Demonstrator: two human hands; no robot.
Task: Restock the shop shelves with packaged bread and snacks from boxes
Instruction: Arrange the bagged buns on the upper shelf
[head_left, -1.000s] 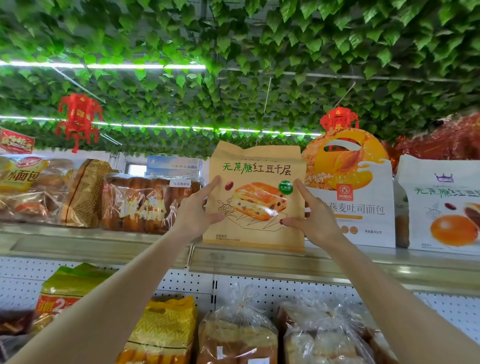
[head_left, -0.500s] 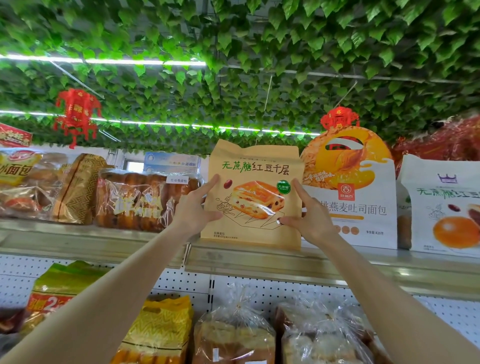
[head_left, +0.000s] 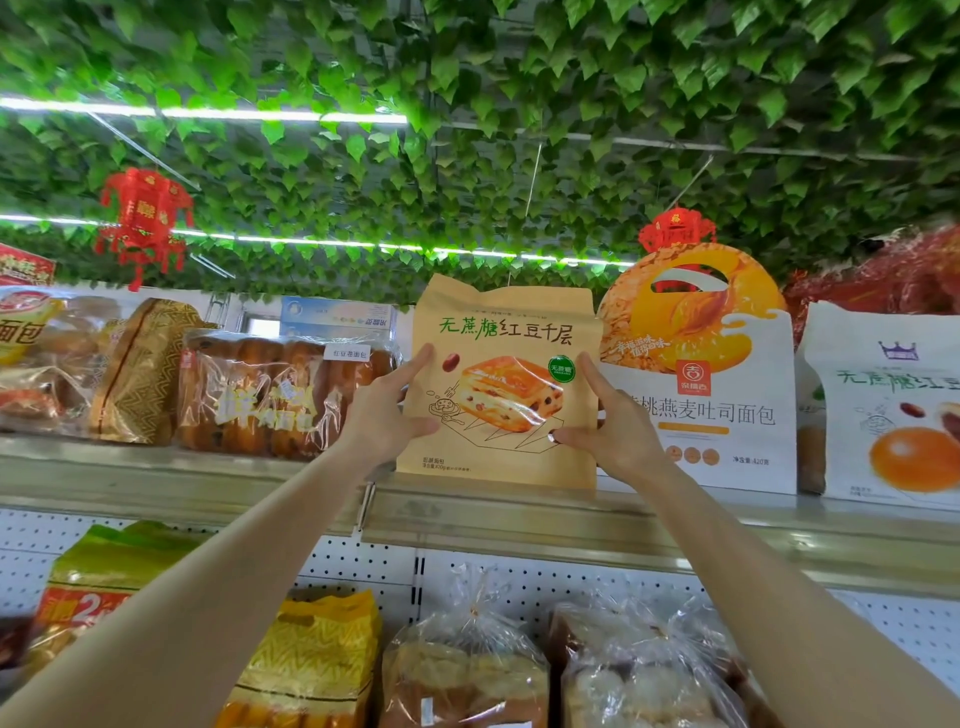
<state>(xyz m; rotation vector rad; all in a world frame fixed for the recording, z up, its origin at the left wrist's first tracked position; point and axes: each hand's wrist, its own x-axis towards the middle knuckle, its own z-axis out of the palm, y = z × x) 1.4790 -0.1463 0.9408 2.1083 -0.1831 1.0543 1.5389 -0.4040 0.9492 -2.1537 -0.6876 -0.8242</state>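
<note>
A tan paper bread bag (head_left: 498, 332) with green and red lettering stands upright on the top shelf (head_left: 467, 514), its base at the shelf's front edge. My left hand (head_left: 384, 415) grips its left side, thumb on the front and index finger stretched up along the edge. On the bag's right side my right hand (head_left: 613, 426) does the same, with the thumb across the lower front. The other fingers are hidden behind the bag.
Left of the bag lies a clear pack of bread rolls (head_left: 270, 395). A white toast box (head_left: 711, 395) with an orange round top stands close on its right, then a white bag (head_left: 893, 410). Bagged loaves (head_left: 467, 670) fill the lower shelf. Leaves and red lanterns (head_left: 143, 218) hang overhead.
Both hands stay on the bag's sides and the bag remains standing in the same spot. Only the view has shifted slightly.
</note>
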